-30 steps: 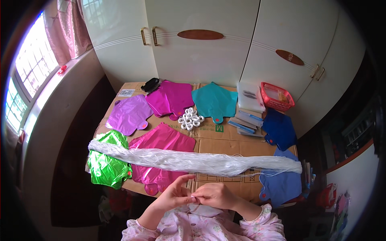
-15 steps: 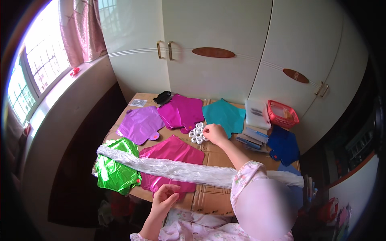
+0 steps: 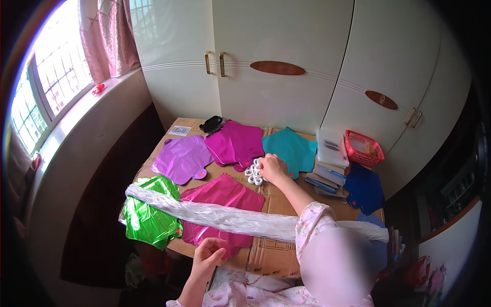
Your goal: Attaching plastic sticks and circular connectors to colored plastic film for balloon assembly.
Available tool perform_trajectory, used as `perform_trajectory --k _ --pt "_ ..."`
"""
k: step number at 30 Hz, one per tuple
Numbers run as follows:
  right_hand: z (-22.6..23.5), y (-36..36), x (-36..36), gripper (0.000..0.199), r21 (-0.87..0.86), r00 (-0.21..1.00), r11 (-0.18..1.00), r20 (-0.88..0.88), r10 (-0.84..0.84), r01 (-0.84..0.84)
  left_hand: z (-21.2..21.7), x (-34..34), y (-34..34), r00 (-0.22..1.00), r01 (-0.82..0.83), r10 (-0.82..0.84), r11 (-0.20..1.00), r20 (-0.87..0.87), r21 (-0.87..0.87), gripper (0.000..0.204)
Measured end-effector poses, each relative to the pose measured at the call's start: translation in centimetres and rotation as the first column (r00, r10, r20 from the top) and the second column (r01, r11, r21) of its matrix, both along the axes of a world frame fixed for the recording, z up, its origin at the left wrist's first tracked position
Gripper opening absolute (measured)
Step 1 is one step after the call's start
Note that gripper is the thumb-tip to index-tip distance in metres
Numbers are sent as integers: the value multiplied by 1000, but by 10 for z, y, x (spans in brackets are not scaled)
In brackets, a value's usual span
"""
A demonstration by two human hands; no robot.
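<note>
My right hand (image 3: 273, 168) reaches across the table and closes on a cluster of small white rings (image 3: 253, 173) lying between the flat foil balloons. My left hand (image 3: 207, 253) hovers at the near table edge with fingers loosely apart, holding nothing, beside the magenta foil balloon (image 3: 220, 202). A long crinkled white plastic strip (image 3: 215, 216) lies across the table over the green foil balloon (image 3: 146, 220) and the magenta one. My right sleeve covers part of the strip.
Purple (image 3: 181, 158), pink (image 3: 238, 143), teal (image 3: 289, 148) and dark blue (image 3: 364, 187) foil balloons lie on the cardboard-covered table (image 3: 271, 250). A red basket (image 3: 363, 148), stacked packets (image 3: 327, 171) and a black object (image 3: 210, 124) sit toward the back. White cupboards stand behind, a window at left.
My right hand left my left hand at the near edge, stretched forward and took hold of the white rings. My head tilted up, showing more of the cupboards.
</note>
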State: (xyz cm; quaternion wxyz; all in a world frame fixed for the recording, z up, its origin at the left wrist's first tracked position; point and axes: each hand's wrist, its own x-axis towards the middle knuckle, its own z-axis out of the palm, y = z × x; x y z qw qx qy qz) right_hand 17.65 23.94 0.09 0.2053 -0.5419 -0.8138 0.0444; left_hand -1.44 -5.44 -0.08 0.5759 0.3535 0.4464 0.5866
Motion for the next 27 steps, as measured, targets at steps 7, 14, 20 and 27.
perform_trajectory --k 7,14,20,27 --pt "-13 0 -4 9 82 993 995 108 51 -60 3 5 -1 1000 10 -10 1000 12 0 21" --pt "5 -27 8 8 205 991 977 -108 84 -61 -2 8 2 998 63 -63 998 25 0 24" --pt "40 -124 32 9 15 958 959 -50 283 -283 -12 14 9 977 81 -70 995 -203 51 23" --pt "6 -184 45 12 2 936 955 -198 292 -298 -9 28 34 392 277 289 868 -873 412 29"
